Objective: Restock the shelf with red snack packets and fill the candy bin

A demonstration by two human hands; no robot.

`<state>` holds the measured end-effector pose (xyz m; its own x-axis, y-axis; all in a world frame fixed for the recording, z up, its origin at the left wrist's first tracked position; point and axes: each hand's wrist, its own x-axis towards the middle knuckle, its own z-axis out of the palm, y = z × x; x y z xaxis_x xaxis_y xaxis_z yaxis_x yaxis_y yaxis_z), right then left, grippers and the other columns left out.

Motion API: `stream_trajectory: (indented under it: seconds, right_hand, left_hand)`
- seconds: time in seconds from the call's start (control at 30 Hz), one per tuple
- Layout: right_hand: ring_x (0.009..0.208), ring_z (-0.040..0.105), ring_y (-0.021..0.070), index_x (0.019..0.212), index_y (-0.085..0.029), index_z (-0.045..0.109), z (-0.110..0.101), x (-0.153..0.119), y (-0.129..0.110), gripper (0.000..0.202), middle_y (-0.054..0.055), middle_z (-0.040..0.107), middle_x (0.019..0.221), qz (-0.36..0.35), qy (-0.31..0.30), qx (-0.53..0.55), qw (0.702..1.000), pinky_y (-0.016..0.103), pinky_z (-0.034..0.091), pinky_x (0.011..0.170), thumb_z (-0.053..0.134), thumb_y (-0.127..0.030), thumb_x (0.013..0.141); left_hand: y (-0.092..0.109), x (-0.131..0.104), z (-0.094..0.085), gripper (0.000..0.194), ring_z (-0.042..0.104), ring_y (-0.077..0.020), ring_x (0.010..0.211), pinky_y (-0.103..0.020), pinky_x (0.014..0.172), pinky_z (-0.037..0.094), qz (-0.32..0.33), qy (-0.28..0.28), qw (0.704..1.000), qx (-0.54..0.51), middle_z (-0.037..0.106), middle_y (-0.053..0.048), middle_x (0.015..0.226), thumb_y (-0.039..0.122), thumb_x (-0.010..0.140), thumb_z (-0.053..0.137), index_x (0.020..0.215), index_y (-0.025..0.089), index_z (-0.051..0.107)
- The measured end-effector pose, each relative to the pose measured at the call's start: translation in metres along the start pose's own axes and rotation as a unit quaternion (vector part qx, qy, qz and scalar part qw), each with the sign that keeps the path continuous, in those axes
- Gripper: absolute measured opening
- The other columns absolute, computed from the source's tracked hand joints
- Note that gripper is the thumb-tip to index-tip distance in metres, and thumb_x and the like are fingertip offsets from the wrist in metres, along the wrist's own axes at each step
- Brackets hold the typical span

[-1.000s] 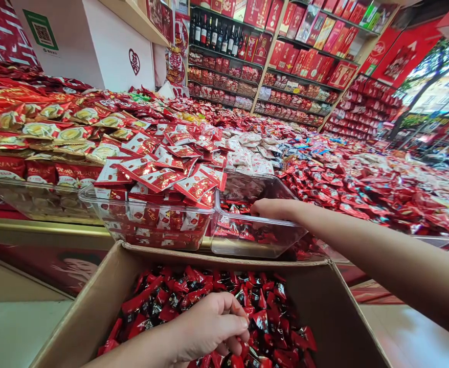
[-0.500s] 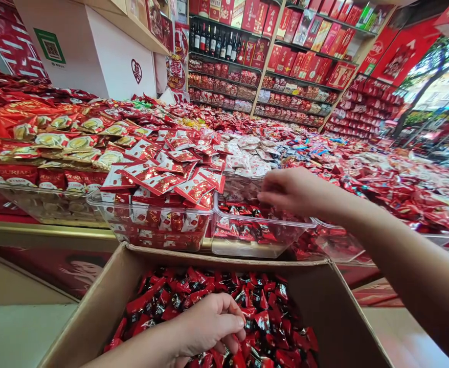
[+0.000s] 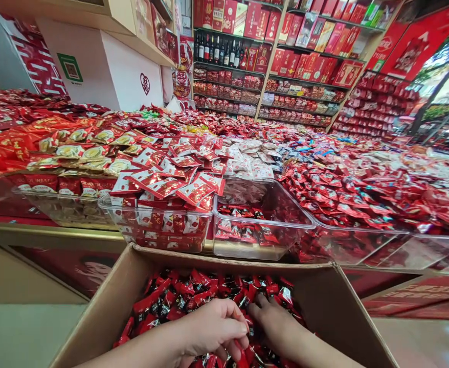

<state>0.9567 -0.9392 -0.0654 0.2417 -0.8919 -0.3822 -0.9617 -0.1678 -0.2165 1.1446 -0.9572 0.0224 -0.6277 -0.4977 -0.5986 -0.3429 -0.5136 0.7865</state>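
Note:
Below me is an open cardboard box (image 3: 353, 317) holding many small wrapped candies (image 3: 163, 301) in red and black wrappers. My left hand (image 3: 217, 329) is over the middle of the candies, its fingers curled and the thumb pressed toward the index finger. Whatever it may hold is hidden; red wrappers show right by its fingertips. To its right, my right hand (image 3: 276, 324) reaches down among the candies, its fingers slightly apart and the tips partly buried. Just beyond the box, a clear plastic bin (image 3: 263, 250) contains a low layer of similar red and black candies.
Left of that bin, another clear bin (image 3: 155, 230) is heaped with red-and-white packets (image 3: 166, 186). Durian packets (image 3: 94, 153) lie farther left, and piles of red packets (image 3: 335, 199) spread to the right. Shelves (image 3: 266, 71) with bottles and red boxes stand behind.
My right hand has come down from above the clear bin into the cardboard box among the candies. My left hand stays curled in nearly the same place. The view has shifted slightly.

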Motion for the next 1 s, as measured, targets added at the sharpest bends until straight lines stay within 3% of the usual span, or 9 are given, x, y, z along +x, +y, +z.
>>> stream_trajectory:
  seconds: [0.17, 0.3, 0.37, 0.43, 0.5, 0.57, 0.77, 0.9, 1.0]
  right_hand:
    - [0.077, 0.052, 0.0217, 0.087, -0.021, 0.053, -0.015, 0.0, 0.001, 0.028, 0.007, 0.055, 0.086, -0.043, 0.053, 0.033, 0.997, 0.028, 0.036, 0.061, 0.046, -0.011, 0.062]
    - [0.074, 0.049, 0.0156, 0.082, -0.02, 0.048, -0.032, -0.003, 0.001, 0.026, 0.001, 0.053, 0.078, -0.076, 0.101, 0.241, 0.962, 0.025, 0.036, 0.064, 0.045, -0.007, 0.06]
    - [0.071, 0.048, 0.0133, 0.085, -0.021, 0.045, -0.04, -0.008, -0.007, 0.026, -0.001, 0.053, 0.078, -0.089, 0.078, 0.413, 0.903, 0.023, 0.037, 0.062, 0.05, -0.011, 0.062]
    - [0.069, 0.049, 0.0114, 0.089, -0.022, 0.042, -0.046, -0.014, -0.018, 0.028, -0.002, 0.053, 0.081, -0.09, 0.034, 0.579, 0.81, 0.023, 0.038, 0.062, 0.055, -0.017, 0.065]
    - [0.074, 0.05, 0.011, 0.091, -0.023, 0.042, -0.051, -0.019, -0.028, 0.033, -0.002, 0.053, 0.083, -0.088, 0.019, 0.686, 0.722, 0.023, 0.039, 0.066, 0.061, -0.022, 0.064]
    - [0.078, 0.051, 0.0116, 0.091, -0.022, 0.043, -0.053, -0.022, -0.035, 0.038, -0.001, 0.054, 0.084, -0.08, 0.029, 0.73, 0.678, 0.024, 0.039, 0.07, 0.066, -0.025, 0.061]
    - [0.063, 0.052, 0.0111, 0.086, -0.02, 0.046, -0.054, -0.021, -0.036, 0.037, -0.001, 0.056, 0.074, -0.033, 0.066, 0.772, 0.631, 0.024, 0.041, 0.058, 0.068, -0.034, 0.06]
    - [0.058, 0.052, 0.0104, 0.083, -0.019, 0.045, -0.056, -0.021, -0.033, 0.037, -0.003, 0.054, 0.066, -0.01, 0.089, 0.807, 0.584, 0.026, 0.042, 0.058, 0.07, -0.03, 0.058]
    - [0.052, 0.049, 0.0084, 0.085, -0.018, 0.046, -0.057, -0.021, -0.031, 0.035, -0.003, 0.054, 0.064, -0.002, 0.107, 0.799, 0.592, 0.022, 0.04, 0.051, 0.068, -0.032, 0.062]
  left_hand:
    - [0.002, 0.002, -0.003, 0.015, 0.053, -0.0071, 0.055, -0.017, 0.048, 0.029, 0.005, 0.029, 0.999, 0.015, 0.059, -0.001, 0.073, 0.023, 0.064, 0.049, 0.076, 0.015, 0.047]
    - [0.003, 0.004, -0.006, 0.029, 0.053, -0.0103, 0.071, -0.019, 0.054, 0.035, 0.031, 0.085, 0.995, 0.038, 0.056, -0.004, 0.089, 0.02, 0.064, 0.05, 0.092, 0.016, 0.048]
    - [0.001, 0.005, -0.007, 0.046, 0.052, -0.0119, 0.083, -0.021, 0.064, 0.038, 0.055, 0.095, 0.994, 0.018, 0.051, -0.007, 0.105, 0.017, 0.063, 0.053, 0.108, 0.017, 0.042]
    - [-0.002, 0.005, -0.005, 0.066, 0.052, -0.0119, 0.085, -0.023, 0.069, 0.039, 0.063, 0.065, 0.996, -0.013, 0.047, -0.009, 0.113, 0.017, 0.063, 0.056, 0.122, 0.021, 0.026]
    - [-0.006, 0.006, -0.002, 0.082, 0.054, -0.012, 0.08, -0.024, 0.066, 0.041, 0.055, 0.028, 0.997, -0.047, 0.05, -0.008, 0.107, 0.019, 0.063, 0.06, 0.128, 0.024, 0.01]
    - [-0.009, 0.006, 0.001, 0.086, 0.057, -0.0133, 0.072, -0.023, 0.058, 0.041, 0.044, 0.015, 0.997, -0.069, 0.055, -0.006, 0.092, 0.023, 0.062, 0.063, 0.128, 0.023, 0.007]
    - [-0.004, 0.007, 0.005, 0.058, 0.06, -0.0133, 0.062, -0.02, 0.052, 0.039, 0.052, 0.037, 0.993, -0.1, 0.059, -0.003, 0.069, 0.024, 0.065, 0.061, 0.116, 0.014, 0.036]
    - [0.0, 0.007, 0.003, 0.056, 0.061, -0.015, 0.067, -0.021, 0.054, 0.039, 0.048, 0.052, 0.99, -0.12, 0.061, -0.006, 0.075, 0.023, 0.066, 0.062, 0.115, 0.012, 0.038]
    - [0.002, 0.006, 0.0, 0.057, 0.061, -0.0151, 0.067, -0.021, 0.055, 0.039, 0.053, 0.065, 0.989, -0.122, 0.062, -0.007, 0.069, 0.024, 0.066, 0.062, 0.116, 0.011, 0.038]
